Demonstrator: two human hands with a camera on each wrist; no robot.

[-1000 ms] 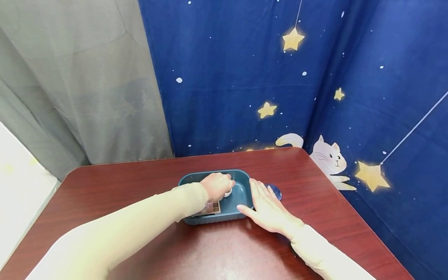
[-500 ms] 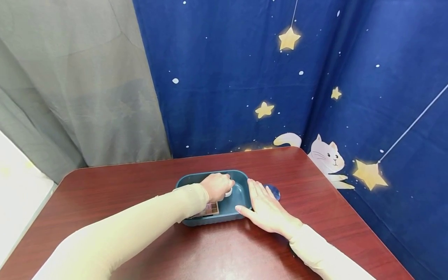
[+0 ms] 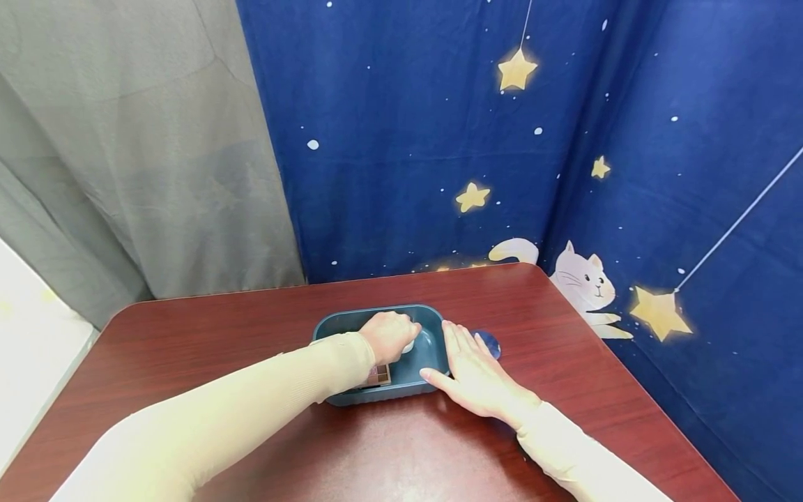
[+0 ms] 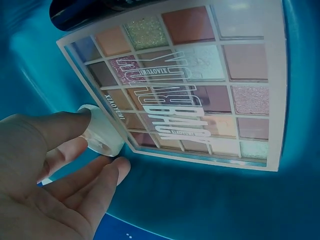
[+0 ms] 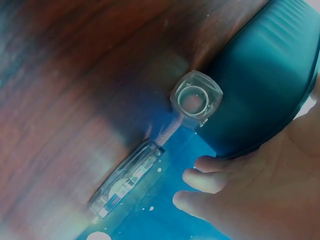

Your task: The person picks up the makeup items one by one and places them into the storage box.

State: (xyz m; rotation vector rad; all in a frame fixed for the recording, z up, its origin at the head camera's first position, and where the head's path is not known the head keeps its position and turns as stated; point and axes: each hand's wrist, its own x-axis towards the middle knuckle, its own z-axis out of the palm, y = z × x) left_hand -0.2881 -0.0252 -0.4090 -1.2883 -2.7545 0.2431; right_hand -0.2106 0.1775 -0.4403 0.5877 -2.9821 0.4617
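Observation:
A blue-green plastic bin [image 3: 389,396] stands on the table with my left hand [image 3: 390,336] down inside it. My left thumb and fingers pinch a small white round piece [image 4: 102,131] near the bin's floor. Right beside it lies an eyeshadow palette [image 4: 190,90] with a clear printed lid and rows of coloured pans. A black rounded item [image 4: 82,11] lies along the palette's far edge. My right hand [image 3: 479,376] rests on the bin's right rim, fingers straight along the outside and thumb over the near edge.
Beyond my right fingers, a dark blue round shape [image 3: 486,344] shows on the red-brown table [image 3: 245,314]. In the right wrist view, a clear squarish piece with a ring [image 5: 194,100] and a clear flat case [image 5: 127,180] are beside the bin. Curtains [image 3: 414,139] hang behind.
The head view has shifted slightly. Both hands keep their places, the left inside the bin at the white piece and the right on the rim.

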